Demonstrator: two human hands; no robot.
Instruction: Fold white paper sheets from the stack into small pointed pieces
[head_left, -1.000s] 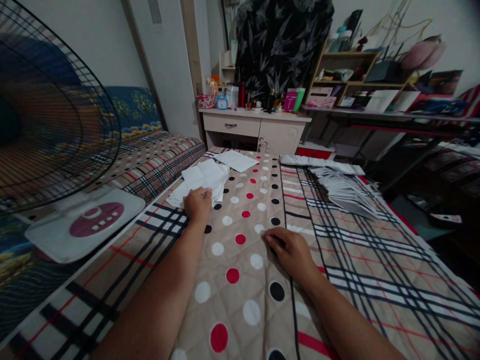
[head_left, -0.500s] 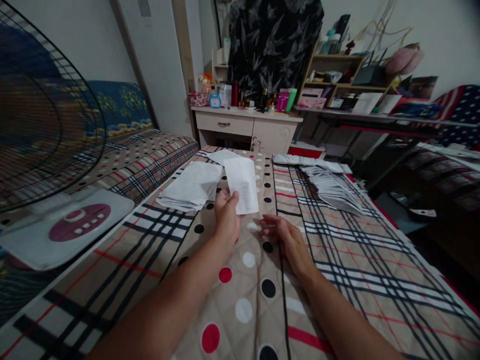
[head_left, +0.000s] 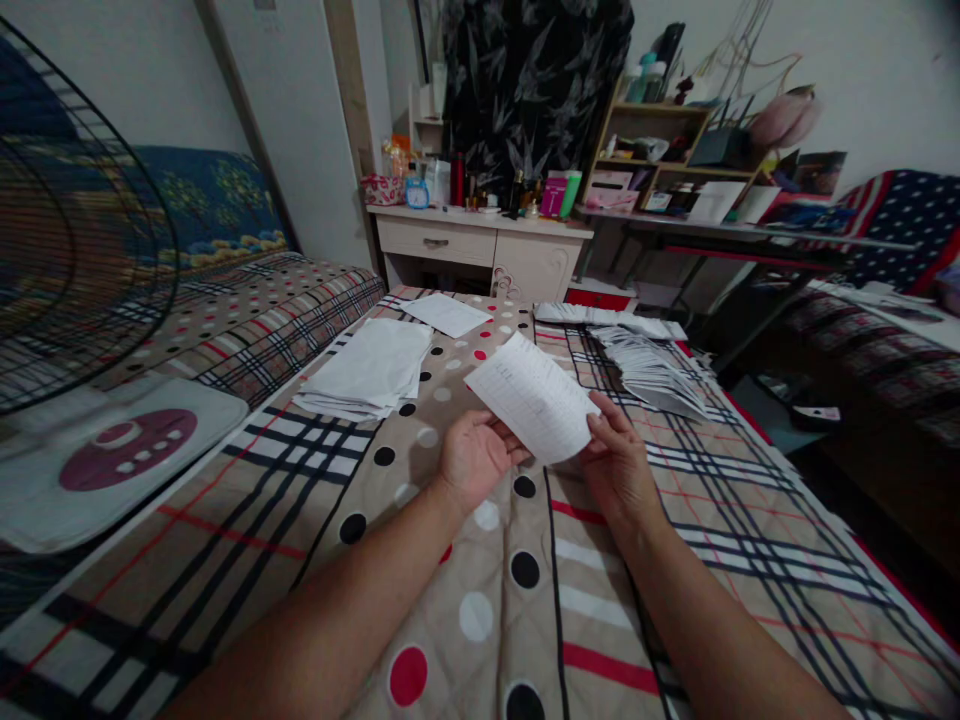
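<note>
A white sheet of paper (head_left: 534, 400) with faint printed or written lines is held tilted above the bed. My right hand (head_left: 619, 455) pinches its right corner, thumb on top. My left hand (head_left: 484, 455) is palm up at the lower left edge, fingers reaching under the sheet; its thumb lies apart from the paper, and its fingertips are partly hidden. Left of the hands lies a stack of white papers (head_left: 367, 370). Behind it rests another sheet (head_left: 448, 314). Over on the right is a fanned pile of folded papers (head_left: 649, 370).
A patterned quilt (head_left: 480, 560) covers the bed. At the left stands a fan (head_left: 82, 230) with a white base (head_left: 127, 450). Beyond the bed are a white dresser (head_left: 442, 240) with bottles on it and a shelf (head_left: 660, 140). A long folded paper bundle (head_left: 607, 320) lies at the far edge.
The sheet has come toward me and right, turning from upright to slanted. My right hand, empty before, now grips its corner. My left hand has rolled palm up from its pinch.
</note>
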